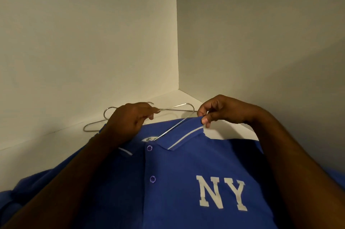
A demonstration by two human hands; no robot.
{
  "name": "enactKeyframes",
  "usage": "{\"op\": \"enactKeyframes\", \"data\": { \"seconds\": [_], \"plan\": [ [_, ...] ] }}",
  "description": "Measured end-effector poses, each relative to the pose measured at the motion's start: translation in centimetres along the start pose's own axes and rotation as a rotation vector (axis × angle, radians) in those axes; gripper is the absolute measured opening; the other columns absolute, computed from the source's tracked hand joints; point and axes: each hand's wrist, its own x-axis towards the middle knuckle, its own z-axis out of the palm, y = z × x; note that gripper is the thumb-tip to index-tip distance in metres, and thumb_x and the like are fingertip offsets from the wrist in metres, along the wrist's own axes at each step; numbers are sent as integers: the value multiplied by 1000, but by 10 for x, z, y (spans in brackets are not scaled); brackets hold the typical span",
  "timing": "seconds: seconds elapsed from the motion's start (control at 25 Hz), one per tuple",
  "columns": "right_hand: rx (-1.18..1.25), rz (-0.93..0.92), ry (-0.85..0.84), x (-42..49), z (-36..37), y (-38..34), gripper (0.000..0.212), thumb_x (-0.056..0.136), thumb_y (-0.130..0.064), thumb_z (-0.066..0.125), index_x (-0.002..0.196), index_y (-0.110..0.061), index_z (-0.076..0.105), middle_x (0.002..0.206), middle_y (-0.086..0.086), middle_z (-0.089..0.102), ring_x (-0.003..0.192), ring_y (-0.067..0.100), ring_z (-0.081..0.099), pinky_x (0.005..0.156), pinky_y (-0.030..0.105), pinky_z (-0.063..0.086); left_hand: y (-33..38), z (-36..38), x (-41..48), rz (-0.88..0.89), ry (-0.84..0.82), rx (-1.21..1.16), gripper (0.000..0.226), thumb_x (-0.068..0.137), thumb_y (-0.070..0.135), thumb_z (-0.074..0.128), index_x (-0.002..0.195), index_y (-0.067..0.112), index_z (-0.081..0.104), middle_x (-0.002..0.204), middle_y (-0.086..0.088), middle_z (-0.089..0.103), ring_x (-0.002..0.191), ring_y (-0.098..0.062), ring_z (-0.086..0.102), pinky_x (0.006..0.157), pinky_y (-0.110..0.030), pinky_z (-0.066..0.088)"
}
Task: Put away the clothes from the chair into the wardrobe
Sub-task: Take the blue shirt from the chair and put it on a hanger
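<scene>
Inside a white wardrobe (93, 42), two walls meet in a corner above a pale shelf (37, 146) whose far and left stretches lie bare. Our blue polo shirt (177, 172), lettered NY, lies front-up across the shelf's near part, its lower hem out of frame. Our right hand (222, 110) pinches the white-striped collar (188, 133) edge between thumb and fingers; our left hand (130, 120) closes on a wire hanger (173, 127) whose arm slips into the neck opening, the rest lying beyond the collar.
</scene>
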Motion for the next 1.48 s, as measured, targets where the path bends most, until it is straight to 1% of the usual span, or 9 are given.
{"op": "enactKeyframes", "data": {
  "seconds": [0.16,0.28,0.4,0.48,0.64,0.8,1.0,1.24,1.48],
  "plan": [
    [19,-29,201,-2,-3,0,18,83,-5,71,76,-21,66,71,-4,67,65,11,63,71,24,47,3,7,-9,70,-199,-105,44,83,36,38,107,23,72,103,6,73,99,-5,55,73,-15,42],
    [29,-125,258,11,15,-12,18,83,-6,71,78,-22,67,70,-7,67,59,4,62,60,14,47,11,12,-6,173,-185,53,37,83,39,42,96,28,75,95,7,69,76,-5,61,56,-11,33],
    [-84,-191,229,24,33,-22,11,81,-17,75,81,-27,69,75,-2,70,62,7,63,65,23,52,31,25,-4,226,-105,153,30,77,28,44,74,22,73,78,5,66,63,-12,60,45,-14,22],
    [-125,-181,150,25,39,-24,8,80,-21,77,84,-26,72,75,1,72,64,10,65,68,28,53,43,29,-2,259,-65,141,27,76,25,45,72,18,71,75,3,68,64,-16,61,52,-19,32],
    [-128,-144,144,18,39,-28,15,86,-38,68,89,-25,75,86,-7,73,76,9,63,69,25,49,10,0,-8,-84,160,-47,38,83,52,52,88,20,72,88,7,69,83,-8,58,74,-25,44],
    [-435,-58,323,27,54,-37,22,88,-51,58,95,-35,73,95,-19,67,80,6,58,72,28,45,-36,-1,-40,-543,209,-207,54,83,56,57,54,11,60,52,5,59,51,-9,53,59,-28,44],
    [-643,-1,273,60,96,-53,25,89,-48,58,100,-32,73,101,-8,72,88,14,64,72,29,43,-36,15,-39,-424,26,-287,61,83,56,58,45,14,36,43,3,34,43,-10,34,47,-18,27],
    [-665,131,364,81,115,-51,26,85,-46,62,93,-25,74,90,-4,73,84,17,66,74,30,48,-36,18,-38,-375,41,-311,68,79,63,47,53,1,44,47,-8,39,48,-12,35,50,-26,30],
    [-590,250,715,61,70,-30,20,88,-46,59,92,-29,68,85,-10,71,74,10,63,66,26,42,-52,30,-35,-367,-18,-232,64,67,75,53,48,14,48,45,3,45,48,-9,43,49,-19,31]
  ]
}}
